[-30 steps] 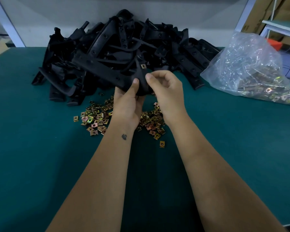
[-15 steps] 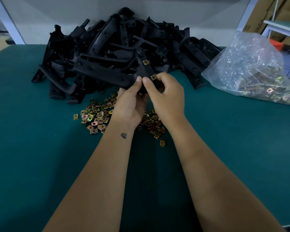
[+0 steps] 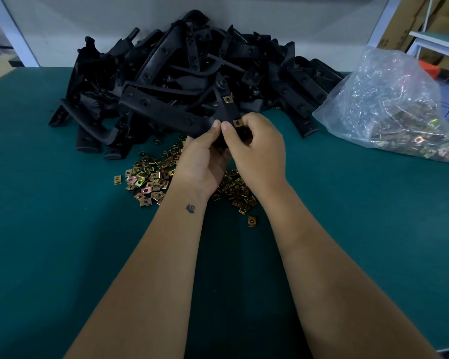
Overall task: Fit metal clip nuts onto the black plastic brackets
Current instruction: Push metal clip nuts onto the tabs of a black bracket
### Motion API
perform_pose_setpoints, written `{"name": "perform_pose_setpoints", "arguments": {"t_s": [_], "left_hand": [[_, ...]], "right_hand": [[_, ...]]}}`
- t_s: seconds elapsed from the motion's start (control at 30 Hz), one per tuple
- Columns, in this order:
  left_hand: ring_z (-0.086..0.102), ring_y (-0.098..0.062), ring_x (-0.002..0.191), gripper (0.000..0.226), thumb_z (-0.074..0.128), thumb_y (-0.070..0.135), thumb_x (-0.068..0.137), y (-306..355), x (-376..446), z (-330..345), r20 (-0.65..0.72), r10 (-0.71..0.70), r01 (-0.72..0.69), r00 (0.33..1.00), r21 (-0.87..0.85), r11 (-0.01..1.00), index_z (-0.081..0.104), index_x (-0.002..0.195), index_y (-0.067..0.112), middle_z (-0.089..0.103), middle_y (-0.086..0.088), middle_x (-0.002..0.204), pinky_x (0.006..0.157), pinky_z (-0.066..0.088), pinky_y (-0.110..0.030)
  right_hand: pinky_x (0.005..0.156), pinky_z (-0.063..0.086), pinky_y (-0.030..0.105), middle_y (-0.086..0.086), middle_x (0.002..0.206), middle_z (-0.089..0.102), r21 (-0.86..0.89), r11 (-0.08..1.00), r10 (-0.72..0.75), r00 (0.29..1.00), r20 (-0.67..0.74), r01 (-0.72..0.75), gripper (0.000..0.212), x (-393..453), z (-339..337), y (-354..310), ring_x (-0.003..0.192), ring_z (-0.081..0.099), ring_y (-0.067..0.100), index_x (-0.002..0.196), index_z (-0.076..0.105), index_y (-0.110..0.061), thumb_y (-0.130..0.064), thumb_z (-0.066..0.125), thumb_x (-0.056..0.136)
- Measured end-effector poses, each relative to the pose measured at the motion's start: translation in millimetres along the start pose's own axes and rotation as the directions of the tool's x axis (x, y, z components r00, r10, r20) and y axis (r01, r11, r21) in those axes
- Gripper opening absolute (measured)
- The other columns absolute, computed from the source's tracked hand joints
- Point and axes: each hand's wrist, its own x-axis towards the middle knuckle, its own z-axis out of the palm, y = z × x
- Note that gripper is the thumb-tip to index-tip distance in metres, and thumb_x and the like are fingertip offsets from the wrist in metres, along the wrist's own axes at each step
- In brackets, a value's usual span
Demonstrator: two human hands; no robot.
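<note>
Item: black bracket (image 3: 166, 110), held above the surface's middle, before the far-edge bracket pile (image 3: 192, 60). My left hand (image 3: 202, 161) grips its near end; my right hand (image 3: 259, 151) pinches a clip nut (image 3: 238, 123) onto its arm. One fitted nut (image 3: 228, 99) sits higher. Loose nuts (image 3: 151, 177) lie below; bagged nuts (image 3: 399, 112) far right. Risk: a skewed nut could slip off and drop.

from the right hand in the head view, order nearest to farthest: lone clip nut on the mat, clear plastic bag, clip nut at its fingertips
1. Brass-coloured metal clip nut at the right hand's fingertips.
2. Lone clip nut, below, on the green mat.
3. Clear plastic bag of nuts, far right.
</note>
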Motion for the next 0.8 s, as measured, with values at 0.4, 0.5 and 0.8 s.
{"name": "perform_pose_setpoints", "arguments": {"t_s": [0.4,0.5,0.8], "left_hand": [[0.057,-0.03,0.119,0.033,0.048,0.012,0.102,2.5,-0.6,-5.1,0.073,-0.038,0.037,0.997,0.005,0.999,0.058,0.13,-0.002,0.063,-0.017,0.121,0.114,0.038,-0.048],[0.064,-0.028,0.107,0.023,0.048,0.012,0.1,4.3,0.5,-9.0,0.092,-0.043,0.046,0.995,-0.036,0.998,0.069,0.106,0.003,0.071,-0.013,0.106,0.115,0.036,-0.049],[0.072,-0.021,0.08,0.039,0.046,0.009,0.093,2.5,-3.6,-4.4,0.121,-0.043,0.038,0.992,0.047,0.998,0.08,0.074,0.008,0.075,-0.009,0.086,0.08,0.058,-0.033]], "right_hand": [[0.069,0.043,0.028,-0.004,0.088,0.057,-0.05,0.998,-0.033,0.996,0.079,0.037,0.027,-0.3,0.2,0.5,0.082,0.052,0.012,0.092,0.06,-0.009,-0.036,0.06,0.094],[0.081,0.047,0.025,-0.01,0.104,0.06,-0.02,0.999,-0.035,0.998,0.058,0.036,0.033,-1.1,-0.4,-1.9,0.097,0.056,0.006,0.114,0.061,-0.019,-0.042,0.062,0.09],[0.067,0.052,0.037,-0.005,0.087,0.065,-0.026,0.995,-0.098,0.988,-0.116,0.096,0.02,-0.8,-3.5,-9.0,0.08,0.061,0.013,0.093,0.067,-0.011,-0.03,0.066,0.087]]}}
